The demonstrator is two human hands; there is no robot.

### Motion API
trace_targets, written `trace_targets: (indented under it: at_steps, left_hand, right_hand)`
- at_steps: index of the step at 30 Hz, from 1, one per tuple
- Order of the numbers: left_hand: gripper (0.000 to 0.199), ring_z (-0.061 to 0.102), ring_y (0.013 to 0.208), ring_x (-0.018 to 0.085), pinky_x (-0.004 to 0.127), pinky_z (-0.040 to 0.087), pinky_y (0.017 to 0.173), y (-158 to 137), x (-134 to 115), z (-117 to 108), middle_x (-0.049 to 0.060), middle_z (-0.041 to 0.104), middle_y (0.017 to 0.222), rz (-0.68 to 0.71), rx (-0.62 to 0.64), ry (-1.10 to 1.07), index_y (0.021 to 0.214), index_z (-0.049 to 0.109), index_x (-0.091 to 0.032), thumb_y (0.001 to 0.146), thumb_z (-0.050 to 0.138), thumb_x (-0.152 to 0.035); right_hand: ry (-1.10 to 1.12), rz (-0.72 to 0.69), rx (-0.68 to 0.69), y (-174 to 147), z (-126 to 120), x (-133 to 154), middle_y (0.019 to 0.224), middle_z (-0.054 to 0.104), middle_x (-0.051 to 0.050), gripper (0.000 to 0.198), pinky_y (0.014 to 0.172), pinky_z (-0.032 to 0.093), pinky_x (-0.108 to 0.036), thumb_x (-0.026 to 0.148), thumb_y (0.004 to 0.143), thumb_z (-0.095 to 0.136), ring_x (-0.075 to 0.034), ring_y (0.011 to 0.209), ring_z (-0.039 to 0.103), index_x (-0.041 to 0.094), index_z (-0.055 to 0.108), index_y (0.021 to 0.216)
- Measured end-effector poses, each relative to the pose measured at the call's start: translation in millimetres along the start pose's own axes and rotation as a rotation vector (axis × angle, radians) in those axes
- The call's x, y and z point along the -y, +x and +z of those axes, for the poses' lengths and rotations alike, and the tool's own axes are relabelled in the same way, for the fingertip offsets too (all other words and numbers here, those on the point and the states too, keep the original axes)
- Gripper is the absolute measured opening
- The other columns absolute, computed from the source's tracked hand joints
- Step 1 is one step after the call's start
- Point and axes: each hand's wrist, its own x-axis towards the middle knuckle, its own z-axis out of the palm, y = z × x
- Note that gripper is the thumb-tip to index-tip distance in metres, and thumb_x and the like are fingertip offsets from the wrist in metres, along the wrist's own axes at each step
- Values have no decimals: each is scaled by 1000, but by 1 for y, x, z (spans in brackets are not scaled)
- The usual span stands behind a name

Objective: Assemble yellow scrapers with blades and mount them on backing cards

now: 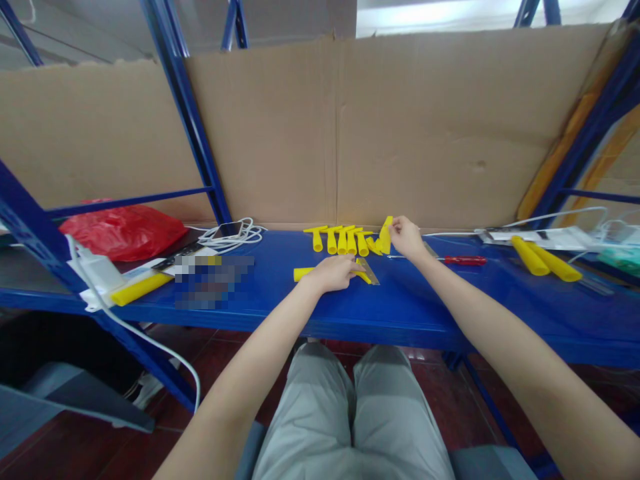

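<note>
My left hand [336,273] is closed over a scraper with a yellow handle [303,274], whose flat metal blade [369,272] sticks out on the right. Pinched between the fingers of my right hand [407,237] is a yellow plastic handle [386,236], held upright just above the shelf. To its left stands a row of several yellow T-shaped handles [342,241]. Beside my right wrist lies a screwdriver with a red handle [465,261], its shaft pointing left.
The blue shelf [280,310] has a cardboard sheet [260,140] behind it. On the left are a red plastic bag [125,230], coiled white cable [240,233] and a yellow tube [143,288]. Two yellow tubes [530,257] lie at the right. Blue uprights [187,113] frame the shelf.
</note>
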Motion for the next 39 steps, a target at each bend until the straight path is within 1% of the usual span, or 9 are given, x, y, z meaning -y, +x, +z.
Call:
trace_targets:
  at_steps: [4, 7, 9, 12, 16, 20, 26, 31, 39]
  left_hand:
    - [40, 60, 105, 22, 28, 47, 85, -1, -2, -3, 8, 61, 116, -16, 12, -2, 125, 62, -27, 90, 42, -21]
    - [40, 60, 105, 22, 29, 47, 86, -2, -3, -4, 7, 60, 119, -5, 7, -10, 124, 61, -29, 90, 42, -21]
    - [40, 60, 106, 22, 29, 47, 87, -2, -2, -4, 6, 60, 120, 3, 3, -13, 124, 61, -30, 90, 42, -21]
    - [40, 59, 107, 21, 29, 46, 89, -1, -1, -3, 6, 60, 120, 8, -7, -14, 124, 61, -31, 90, 42, -20]
    - [40, 59, 107, 21, 29, 46, 89, 0, 1, -1, 6, 61, 119, 18, -13, -16, 124, 61, -30, 91, 42, -20]
    - [39, 59, 106, 20, 28, 46, 88, 0, 1, 0, 5, 61, 117, 10, -16, -8, 124, 62, -31, 91, 43, -22]
    - [39, 60, 105, 21, 27, 47, 85, 0, 1, -1, 5, 62, 115, 8, -11, -2, 124, 62, -32, 91, 44, -21]
    - [37, 60, 107, 21, 28, 47, 86, -1, 0, -2, 6, 63, 116, -1, -10, 8, 122, 63, -29, 91, 44, -22]
    - [41, 58, 114, 21, 30, 45, 94, 0, 0, -3, 7, 63, 124, -30, -38, -42, 129, 55, -23, 89, 49, -22]
  right_hand:
    - [413, 187, 201, -7, -1, -3, 55, 58, -1, 9, 49, 47, -21, 16, 88, 48, -12, 51, 58, 13, 56, 91]
    - [539, 224, 291, -13, -5, 2, 47, 49, 4, 8, 41, 42, -16, 16, 87, 52, -7, 41, 49, 14, 55, 80]
    - [537, 232, 355, -18, -6, 7, 45, 47, 5, 11, 39, 40, -14, 14, 85, 53, -5, 38, 46, 14, 55, 75]
    - [505, 228, 421, -26, -8, 15, 45, 48, 5, 9, 37, 37, -13, 8, 82, 53, -5, 37, 44, 13, 58, 77]
    - [472, 227, 414, -32, -8, 23, 45, 48, 7, 15, 36, 36, -15, 2, 80, 52, -5, 36, 41, 11, 62, 87]
    - [437, 223, 405, -32, -7, 23, 44, 49, 7, 16, 38, 36, -17, 5, 80, 56, -6, 36, 43, 11, 63, 92]
    - [433, 219, 397, -31, -4, 20, 43, 49, 7, 16, 37, 36, -17, 7, 78, 60, -7, 36, 44, 11, 63, 93]
    - [424, 227, 425, -33, -3, 21, 41, 48, 8, 16, 36, 35, -17, 5, 79, 57, -7, 34, 43, 10, 61, 94]
    - [434, 229, 479, -37, 1, 24, 38, 47, 8, 14, 36, 36, -16, 2, 77, 56, -7, 34, 43, 11, 61, 86]
